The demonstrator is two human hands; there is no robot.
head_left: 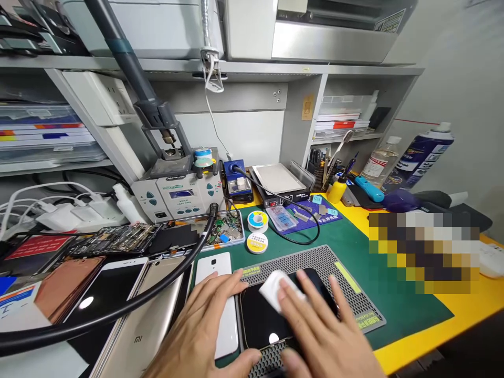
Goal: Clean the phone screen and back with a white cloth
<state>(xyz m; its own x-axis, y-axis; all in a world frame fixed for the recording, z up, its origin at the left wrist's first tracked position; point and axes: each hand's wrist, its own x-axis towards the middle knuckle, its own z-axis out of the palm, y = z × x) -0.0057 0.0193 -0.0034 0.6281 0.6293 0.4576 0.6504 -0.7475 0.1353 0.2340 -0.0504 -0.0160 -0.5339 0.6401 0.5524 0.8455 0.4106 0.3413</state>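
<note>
A black phone (260, 320) lies screen up on a grey perforated mat (342, 278) near the front edge of the bench. My right hand (323, 331) lies flat on the phone, fingers stretched out, pressing a small white cloth pad (273, 289) against the glass. My left hand (205, 331) rests with fingers spread on the phone's left edge, partly over a white phone (214, 268) lying beside the mat.
A rework station (177, 194), solder spools (258, 220), a tray of parts (224, 231) and a hot plate (279, 181) stand behind. Several phones and boards (118, 283) crowd the left. A thick black hose (157, 283) crosses them. A spray can (425, 155) stands right.
</note>
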